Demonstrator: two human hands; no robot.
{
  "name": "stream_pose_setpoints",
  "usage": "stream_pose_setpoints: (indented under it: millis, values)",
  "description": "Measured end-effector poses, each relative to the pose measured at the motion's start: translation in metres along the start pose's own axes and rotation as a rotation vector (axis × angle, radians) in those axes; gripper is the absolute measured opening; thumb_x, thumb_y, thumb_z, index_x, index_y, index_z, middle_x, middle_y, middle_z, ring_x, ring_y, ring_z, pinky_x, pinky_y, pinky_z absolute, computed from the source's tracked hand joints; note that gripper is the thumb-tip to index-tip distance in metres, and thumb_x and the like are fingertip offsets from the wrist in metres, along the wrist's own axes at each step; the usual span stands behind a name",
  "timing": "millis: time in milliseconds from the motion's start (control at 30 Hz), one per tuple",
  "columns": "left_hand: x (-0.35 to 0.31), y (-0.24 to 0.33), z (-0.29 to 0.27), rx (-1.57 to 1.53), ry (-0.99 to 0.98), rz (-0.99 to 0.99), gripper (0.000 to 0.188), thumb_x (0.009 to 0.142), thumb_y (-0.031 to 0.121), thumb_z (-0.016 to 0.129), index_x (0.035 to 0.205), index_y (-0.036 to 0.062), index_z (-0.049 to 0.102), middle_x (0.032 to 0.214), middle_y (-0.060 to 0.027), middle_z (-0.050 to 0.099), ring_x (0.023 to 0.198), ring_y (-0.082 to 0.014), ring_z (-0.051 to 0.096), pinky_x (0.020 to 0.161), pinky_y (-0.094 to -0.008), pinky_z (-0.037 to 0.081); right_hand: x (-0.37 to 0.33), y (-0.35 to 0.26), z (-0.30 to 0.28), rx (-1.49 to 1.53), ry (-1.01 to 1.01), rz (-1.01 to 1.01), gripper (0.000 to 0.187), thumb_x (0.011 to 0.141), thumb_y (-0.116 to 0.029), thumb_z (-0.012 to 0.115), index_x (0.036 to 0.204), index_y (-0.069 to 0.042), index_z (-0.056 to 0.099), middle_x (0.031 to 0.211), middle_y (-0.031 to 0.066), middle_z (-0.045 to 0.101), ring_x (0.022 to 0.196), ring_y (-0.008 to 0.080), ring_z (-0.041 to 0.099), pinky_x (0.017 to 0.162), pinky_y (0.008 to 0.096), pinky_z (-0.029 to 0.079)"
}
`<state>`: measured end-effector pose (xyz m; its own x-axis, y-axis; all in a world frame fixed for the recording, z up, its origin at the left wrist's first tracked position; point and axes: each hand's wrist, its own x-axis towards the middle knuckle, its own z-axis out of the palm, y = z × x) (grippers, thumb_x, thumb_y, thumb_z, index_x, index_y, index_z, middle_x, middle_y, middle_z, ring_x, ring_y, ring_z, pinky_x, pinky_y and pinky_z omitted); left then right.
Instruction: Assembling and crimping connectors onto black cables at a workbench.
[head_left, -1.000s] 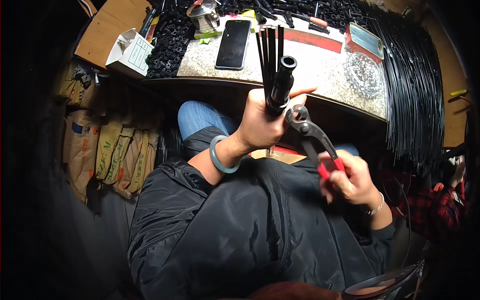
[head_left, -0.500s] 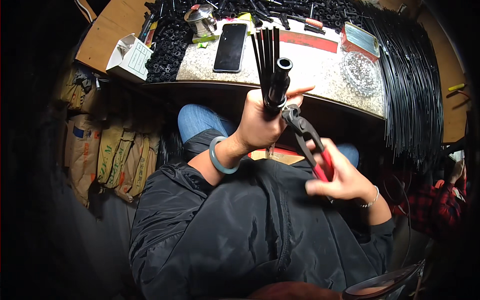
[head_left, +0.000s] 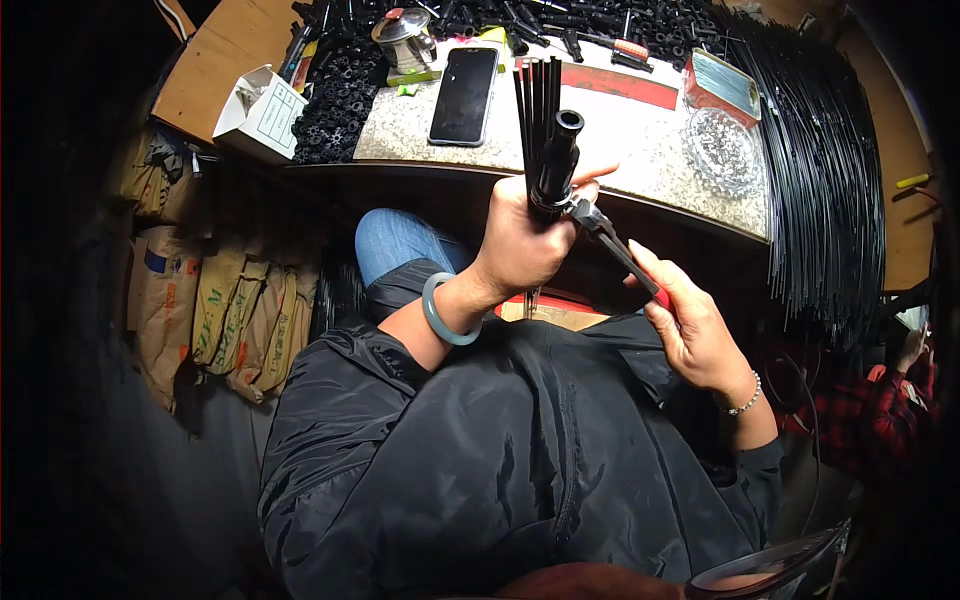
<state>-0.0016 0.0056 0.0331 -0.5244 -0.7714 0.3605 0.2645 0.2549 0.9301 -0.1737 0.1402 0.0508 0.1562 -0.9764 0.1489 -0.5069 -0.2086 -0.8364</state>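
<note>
My left hand [head_left: 520, 245] is closed around a black hollow tube with a collar [head_left: 557, 165], held upright with its open end up. Several thin black rods [head_left: 533, 105] stand beside the tube in the same grip, and their lower ends show under the hand. In my right hand [head_left: 695, 325] is a pair of pincers [head_left: 612, 243] with red handles, the fingers wrapped round them. The pincers' head is right at the tube's collar, by my left fingers. Whether the jaws bite on anything is too small to tell.
Ahead is a worktable [head_left: 400, 135] with a phone [head_left: 465, 97], a metal pot [head_left: 404, 40], a clear glass dish [head_left: 720, 145] and a tin [head_left: 722, 87]. Small black parts [head_left: 345, 110] pile up behind. Long black rods [head_left: 820, 170] overhang the right edge. Another person's red checked sleeve [head_left: 880, 410] shows at right.
The pincers' handles have come together and turned, and my right hand has moved slightly right and closed on them. My left hand and the tube have barely moved.
</note>
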Motion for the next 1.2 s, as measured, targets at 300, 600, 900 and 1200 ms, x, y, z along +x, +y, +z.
stream_pose_setpoints:
  millis: [300, 600, 900, 1200]
  values:
    - [0.0, -0.001, 0.004, 0.105, -0.026, 0.027, 0.029, 0.086, -0.004, 0.049, 0.113, -0.0066, 0.059, 0.065, 0.0057, 0.046, 0.056, -0.001, 0.037, 0.049, -0.0174, 0.031, -0.012, 0.016, 0.008, 0.407, -0.169, 0.333, 0.037, 0.095, -0.034, 0.045, 0.098, 0.001, 0.055, 0.065, 0.0019, 0.052, 0.05, 0.0066, 0.046, 0.047, 0.0193, 0.038]
    - [0.003, -0.002, 0.005, 0.071, 0.126, -0.083, 0.024, 0.088, 0.002, 0.053, 0.111, -0.003, 0.061, 0.055, 0.009, 0.043, 0.043, 0.0019, 0.035, 0.039, -0.0175, 0.023, 0.006, 0.037, 0.015, 0.273, 0.097, 0.186, 0.019, 0.092, -0.016, 0.051, 0.077, -0.004, 0.049, 0.06, 0.0008, 0.049, 0.05, 0.0071, 0.048, 0.046, 0.0205, 0.037]
    - [0.0, 0.005, 0.005, 0.119, 0.086, -0.071, 0.025, 0.086, -0.002, 0.053, 0.109, -0.0045, 0.061, 0.058, 0.009, 0.041, 0.047, 0.0012, 0.032, 0.044, -0.0175, 0.023, 0.071, 0.115, -0.117, -0.891, 0.369, 0.659, 0.016, 0.077, -0.021, 0.06, 0.086, -0.008, 0.061, 0.084, 0.0171, 0.065, 0.086, 0.035, 0.062, 0.073, 0.0436, 0.048]
    - [0.0, 0.011, 0.006, 0.166, 0.062, -0.049, 0.023, 0.086, -0.002, 0.055, 0.108, -0.002, 0.063, 0.064, 0.0078, 0.047, 0.056, 0.0001, 0.035, 0.049, -0.0172, 0.027, 0.086, 0.114, -0.127, -0.865, 0.252, 0.794, 0.019, 0.071, -0.01, 0.054, 0.085, -0.003, 0.065, 0.088, 0.0191, 0.065, 0.084, 0.0328, 0.064, 0.074, 0.0423, 0.05]
